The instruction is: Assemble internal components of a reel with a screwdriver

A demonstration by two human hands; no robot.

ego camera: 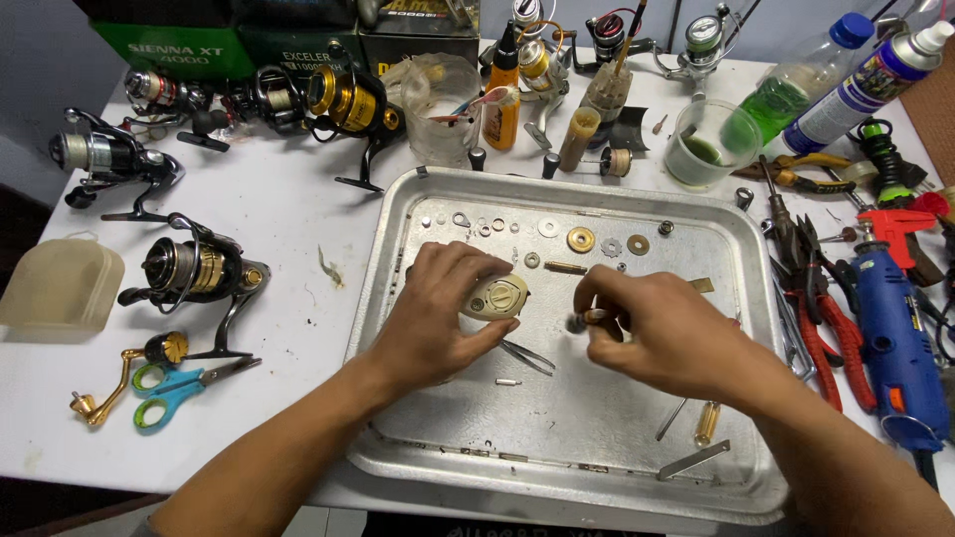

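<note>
Your left hand (438, 313) grips a cream, egg-shaped reel body (494, 297) over the middle of the metal tray (398, 229), closer to its far edge than to the near one. The fingers curl over the top of it and the thumb presses from below, so the body is clamped rather than resting on the tray. Its long axis runs roughly left to right, with the rounded, exposed end pointing toward your right hand (662, 333).

That right hand sits just beside the body, a little lower on the tray. Its thumb and first fingers are pressed together, pinching a small dark round part (578, 322); a thin ring-like piece shows at the fingertips, but it is too small to tell what it is. The pinched part lies just to the right of the body's open end, near but not touching, so the right hand is the nearer one to bring the two together.

Tweezers (527, 355) lie on the tray just below the body. A row of washers and gears (581, 239) lies along the tray's far edge, well apart from both hands
</note>
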